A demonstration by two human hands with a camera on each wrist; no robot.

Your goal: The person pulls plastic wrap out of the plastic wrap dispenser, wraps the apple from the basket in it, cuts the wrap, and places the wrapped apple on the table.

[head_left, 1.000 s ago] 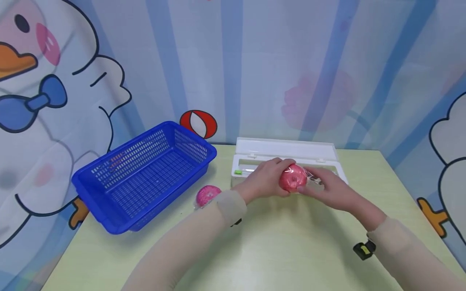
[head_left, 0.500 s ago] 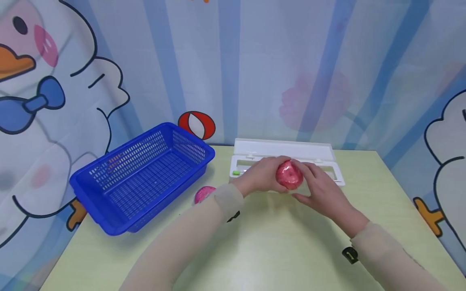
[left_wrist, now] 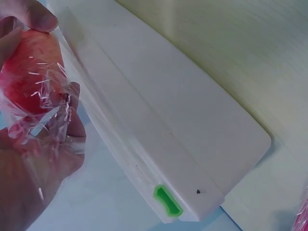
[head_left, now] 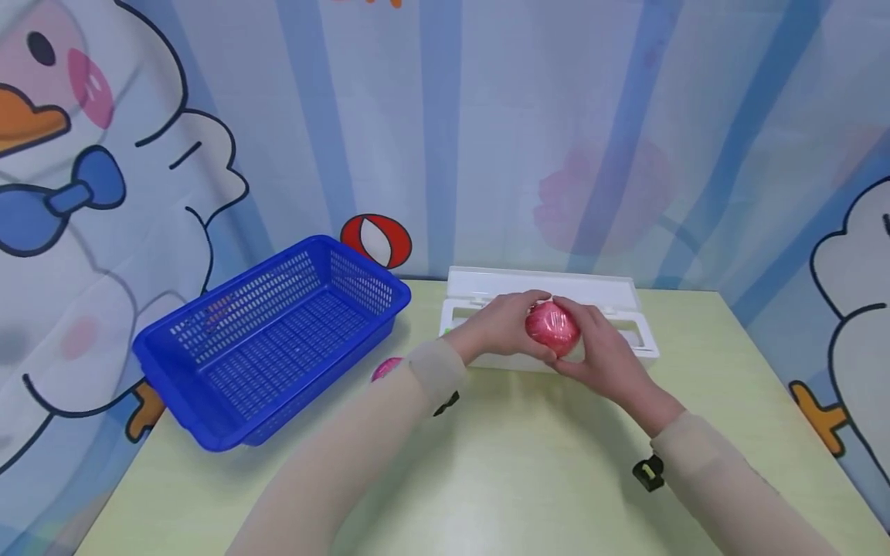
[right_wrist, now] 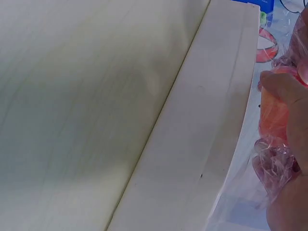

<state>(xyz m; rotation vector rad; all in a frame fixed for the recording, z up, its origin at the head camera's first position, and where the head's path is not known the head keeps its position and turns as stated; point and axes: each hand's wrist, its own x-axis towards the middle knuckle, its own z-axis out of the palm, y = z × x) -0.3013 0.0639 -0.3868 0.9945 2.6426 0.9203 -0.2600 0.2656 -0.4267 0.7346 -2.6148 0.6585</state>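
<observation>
A red apple (head_left: 552, 330) wrapped in clear cling film is held up between both hands, over the front of a white cling film dispenser (head_left: 633, 357). From the left, my left hand (head_left: 506, 328) grips it with curled fingers and thumb. Fingers and thumb of my right hand (head_left: 606, 351) curve round its other side, the two thumbs close together below it. In the left wrist view, loose, crumpled film (left_wrist: 60, 113) bunches at the apple's lower end. The dispenser lies lengthwise with its lid (head_left: 542, 284) raised, and a green slider (left_wrist: 168, 201) shows at one end.
A blue perforated basket (head_left: 278, 417) stands on the left of the pale table (head_left: 528, 479). Between basket and left sleeve, a pink film-wrapped round thing (head_left: 385, 369) is partly covered by the sleeve. A printed cartoon curtain (head_left: 501, 139) hangs behind the table.
My right hand has shifted left, loosened, then come back round the apple with its thumb near the left one. The apple has moved slightly left and up. The left sleeve covers more of the pink thing.
</observation>
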